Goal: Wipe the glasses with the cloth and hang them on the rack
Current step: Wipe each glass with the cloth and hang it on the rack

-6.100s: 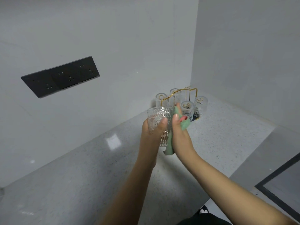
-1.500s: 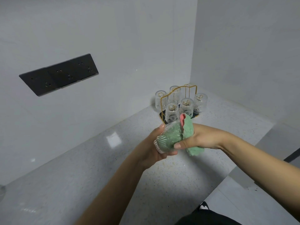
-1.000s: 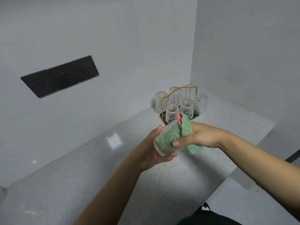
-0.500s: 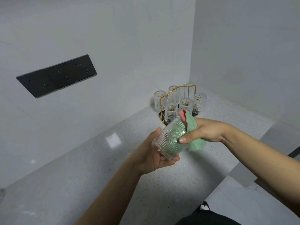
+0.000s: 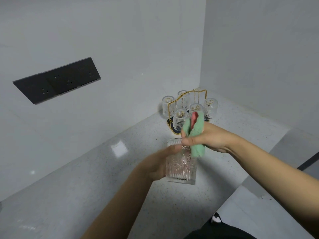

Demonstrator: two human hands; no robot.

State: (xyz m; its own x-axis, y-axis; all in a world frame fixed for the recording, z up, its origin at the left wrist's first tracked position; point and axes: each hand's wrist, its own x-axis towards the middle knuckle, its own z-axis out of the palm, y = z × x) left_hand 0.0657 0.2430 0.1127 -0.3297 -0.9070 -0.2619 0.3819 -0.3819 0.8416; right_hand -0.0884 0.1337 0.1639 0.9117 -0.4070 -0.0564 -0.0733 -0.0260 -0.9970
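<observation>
- Your left hand (image 5: 161, 165) was wrapped around the ribbed clear drinking glass (image 5: 181, 163), holding it upright in the air above the speckled pale countertop (image 5: 96, 183); the fingers lay behind the glass wall and showed through it.
- Your right hand (image 5: 208, 139) was clenched on the bunched green cloth with a pink inner face (image 5: 195, 131), pinching it just over the glass's rim — the cloth's lower tail hung against the outer wall near the top.
- The gold wire rack on its dark base (image 5: 188, 111) stood well beyond your hands in the corner of the two white walls, with five like glasses already inverted on it; I could not tell which peg, if any, was free.
- A row of dark wall sockets (image 5: 57, 80) sat on the left wall, well apart from the work.
- Risks, as I judged them:
  - The glass was held by one hand only; a ribbed, possibly damp wall could slip if your grip eased while the cloth dragged on it.
  - Turning the glass over for the rack with the cloth in the other hand could snag the tail on the wire — and tip the hung glasses.
  - A crowded rack left little room; a careless approach could knock glass against glass.
</observation>
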